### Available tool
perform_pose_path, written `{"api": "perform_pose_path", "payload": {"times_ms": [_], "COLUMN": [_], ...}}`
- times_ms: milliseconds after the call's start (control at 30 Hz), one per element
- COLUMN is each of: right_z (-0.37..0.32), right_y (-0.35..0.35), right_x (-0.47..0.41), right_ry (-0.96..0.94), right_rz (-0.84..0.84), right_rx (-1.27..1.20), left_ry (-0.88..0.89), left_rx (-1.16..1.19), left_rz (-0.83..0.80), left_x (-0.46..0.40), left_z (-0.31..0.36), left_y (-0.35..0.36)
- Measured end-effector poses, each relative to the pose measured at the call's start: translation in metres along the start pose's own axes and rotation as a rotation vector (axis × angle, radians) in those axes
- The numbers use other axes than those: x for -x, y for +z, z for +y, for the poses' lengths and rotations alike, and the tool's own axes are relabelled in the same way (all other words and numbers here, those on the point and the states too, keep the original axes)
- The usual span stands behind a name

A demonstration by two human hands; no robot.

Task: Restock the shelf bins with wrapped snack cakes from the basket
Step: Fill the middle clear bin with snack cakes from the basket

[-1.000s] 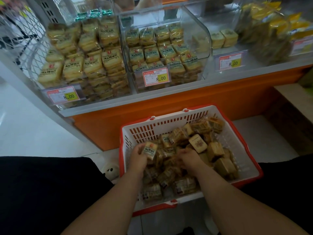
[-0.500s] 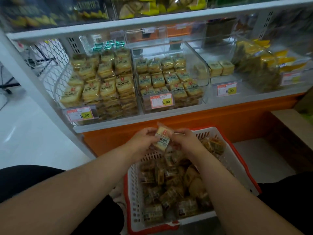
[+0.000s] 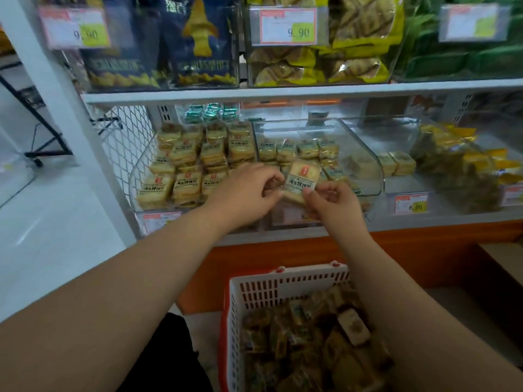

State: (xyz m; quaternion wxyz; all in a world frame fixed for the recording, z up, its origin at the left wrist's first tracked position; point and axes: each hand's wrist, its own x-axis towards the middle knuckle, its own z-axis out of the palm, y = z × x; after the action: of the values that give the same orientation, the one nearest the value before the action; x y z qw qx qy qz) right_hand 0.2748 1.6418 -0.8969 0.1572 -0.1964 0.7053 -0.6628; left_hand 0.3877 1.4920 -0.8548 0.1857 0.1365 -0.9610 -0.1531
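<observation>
Pinching one cake (image 3: 302, 181) between left hand (image 3: 249, 190) and right hand (image 3: 331, 205), we should lay it label-up in the middle bin (image 3: 368, 162).

One cake (image 3: 302, 179) is pinched by both the left hand (image 3: 249, 190) and right hand (image 3: 332, 205) before the bin (image 3: 365, 154), above the basket (image 3: 271, 287).

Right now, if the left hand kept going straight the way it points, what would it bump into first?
Probably the packed cakes in the middle clear bin; the left hand, pinching the wrapped snack cake with the right hand, points there, though depth is unclear.
</observation>
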Motion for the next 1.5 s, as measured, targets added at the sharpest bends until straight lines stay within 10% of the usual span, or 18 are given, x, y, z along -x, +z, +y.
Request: {"api": "perform_pose_path", "payload": {"times_ms": [667,1067,1500], "right_z": [-0.013,-0.017,-0.002], "right_y": [0.084,0.052,0.010], "right_x": [-0.154,-0.140,-0.043], "right_ry": [0.127,0.058,-0.201], "right_rz": [-0.152,-0.403,-0.069], "right_rx": [0.848,0.820,0.254], "left_ry": [-0.134,-0.151,-0.085], "left_rx": [-0.172,-0.227,-0.286], "left_rz": [-0.210,-0.182,0.034], "left_x": [-0.011,-0.014,0.012], "left_z": [-0.034,-0.016,0.000], "left_y": [0.002,0.011,0.022]}}
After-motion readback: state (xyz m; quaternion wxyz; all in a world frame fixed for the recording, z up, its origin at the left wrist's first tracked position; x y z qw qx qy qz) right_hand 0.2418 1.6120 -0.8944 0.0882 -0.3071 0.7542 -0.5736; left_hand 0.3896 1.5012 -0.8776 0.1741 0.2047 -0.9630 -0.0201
